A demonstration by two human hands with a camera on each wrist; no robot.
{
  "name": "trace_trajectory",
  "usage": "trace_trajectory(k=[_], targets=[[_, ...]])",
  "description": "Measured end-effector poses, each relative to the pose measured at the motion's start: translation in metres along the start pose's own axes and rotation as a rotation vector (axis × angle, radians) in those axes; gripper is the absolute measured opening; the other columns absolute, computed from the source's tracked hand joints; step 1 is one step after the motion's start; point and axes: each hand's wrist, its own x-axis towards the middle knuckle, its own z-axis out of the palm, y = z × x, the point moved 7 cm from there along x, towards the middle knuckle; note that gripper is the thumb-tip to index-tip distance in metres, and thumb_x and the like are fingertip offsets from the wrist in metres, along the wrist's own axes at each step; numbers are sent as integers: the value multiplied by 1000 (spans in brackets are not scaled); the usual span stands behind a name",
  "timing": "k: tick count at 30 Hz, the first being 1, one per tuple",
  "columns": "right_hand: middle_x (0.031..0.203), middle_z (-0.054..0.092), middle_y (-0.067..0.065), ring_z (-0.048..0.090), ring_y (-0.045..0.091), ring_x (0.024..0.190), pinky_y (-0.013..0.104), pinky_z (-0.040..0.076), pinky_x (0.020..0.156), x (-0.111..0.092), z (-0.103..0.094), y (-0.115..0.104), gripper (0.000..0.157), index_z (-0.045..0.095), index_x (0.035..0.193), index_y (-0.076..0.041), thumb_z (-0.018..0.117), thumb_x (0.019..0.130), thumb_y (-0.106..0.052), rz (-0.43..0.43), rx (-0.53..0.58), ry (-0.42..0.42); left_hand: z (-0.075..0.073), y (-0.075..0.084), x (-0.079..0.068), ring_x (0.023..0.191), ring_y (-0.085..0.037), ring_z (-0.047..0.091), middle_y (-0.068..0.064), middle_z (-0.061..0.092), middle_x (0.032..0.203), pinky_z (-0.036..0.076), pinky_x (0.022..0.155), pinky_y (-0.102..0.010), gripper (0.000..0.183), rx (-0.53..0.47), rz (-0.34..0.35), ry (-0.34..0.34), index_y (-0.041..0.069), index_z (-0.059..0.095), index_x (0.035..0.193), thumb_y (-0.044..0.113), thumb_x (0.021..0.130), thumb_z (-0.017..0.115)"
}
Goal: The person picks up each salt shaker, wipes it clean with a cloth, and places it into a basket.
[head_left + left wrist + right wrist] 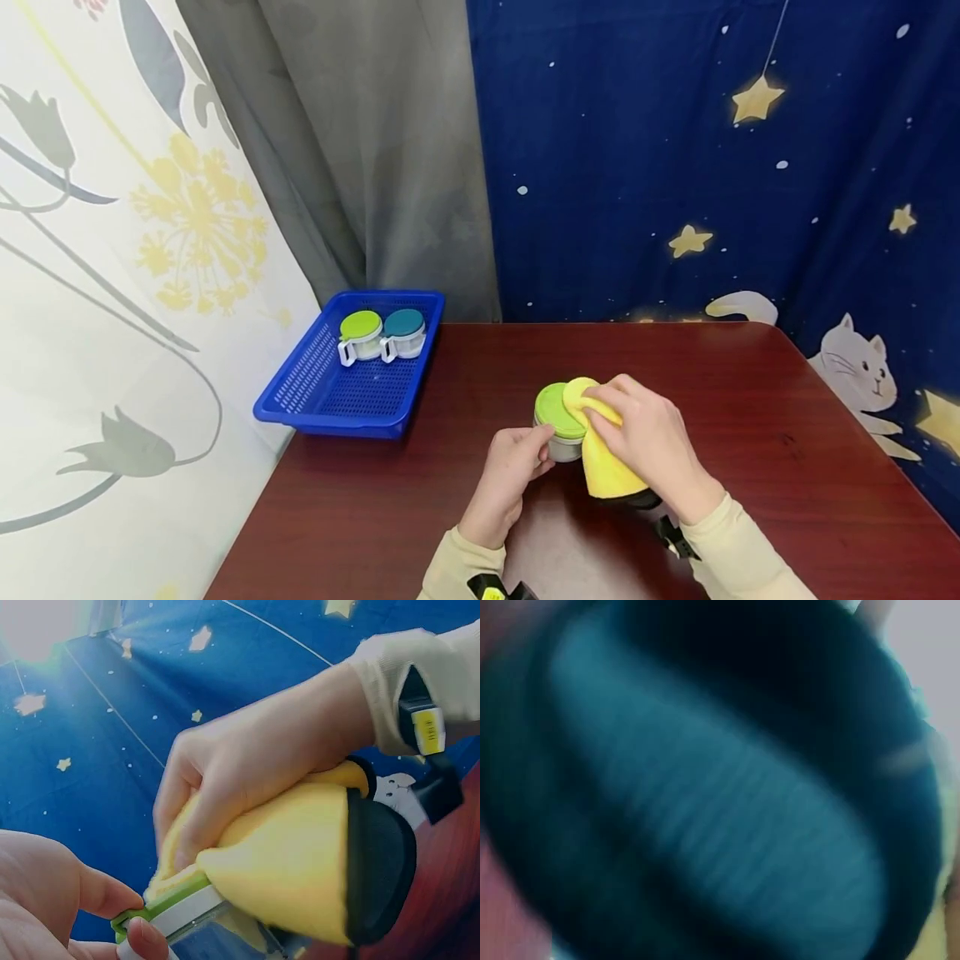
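Note:
My left hand (504,475) grips a small clear jar (564,450) with a green lid (553,408), thumb at the lid's near edge. In the left wrist view, the fingers are at the white handle side, under the green rim (176,898). With curled fingers, my right hand (651,433) holds a yellow cloth (609,467) against the top of that lid. The cloth has a black border and a dark underside, and its loose end hangs beside the jar. A blurred dark teal surface (720,802) fills most of the right wrist view.
A blue plastic basket (341,423) stands at the table's back left. Inside it are two handled jars, one with a green lid (362,323) and one with a teal lid (405,322). Curtains border the dark red table (720,375) behind and at the left.

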Motion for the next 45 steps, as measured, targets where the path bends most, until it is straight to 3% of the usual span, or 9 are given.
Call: trace_trajectory(k=[13, 22, 31, 39, 45], targets=[[89, 65, -8, 59, 11, 66, 34, 49, 55, 5, -3, 24, 23, 77, 103, -22, 84, 81, -24, 136, -22, 8, 1, 1, -2, 65, -14, 51, 0, 44, 57, 53, 69, -30, 44, 0, 23, -8, 4, 46, 57, 21, 92, 66], [96, 67, -14, 63, 7, 76, 31, 52, 62, 3, 4, 16, 23, 77, 106, -24, 82, 83, -25, 171, 90, -27, -2, 1, -3, 65, -15, 53, -3, 47, 59, 52, 68, -28, 42, -3, 12, -5, 4, 49, 58, 21, 93, 67], [99, 65, -17, 61, 3, 80, 27, 52, 63, 0, 8, -11, 24, 75, 108, -26, 82, 84, -27, 77, 152, -51, -9, 6, -9, 61, -16, 50, -3, 47, 57, 48, 67, -29, 41, 44, 52, 21, 2, 52, 59, 19, 93, 67], [106, 66, -20, 63, 2, 96, 28, 54, 75, 4, 11, -24, 26, 75, 110, -32, 82, 86, -27, 85, 301, -138, -9, 6, -5, 53, -11, 38, 3, 41, 50, 36, 55, -22, 31, 111, 87, 31, 0, 52, 58, 9, 85, 61], [100, 65, -19, 62, 2, 83, 27, 52, 63, 1, 12, -29, 29, 75, 108, -31, 86, 81, -26, 37, 182, -109, -7, 4, -5, 54, -11, 40, 4, 41, 50, 36, 55, -22, 31, 133, 86, 44, 2, 52, 56, 11, 84, 64]])
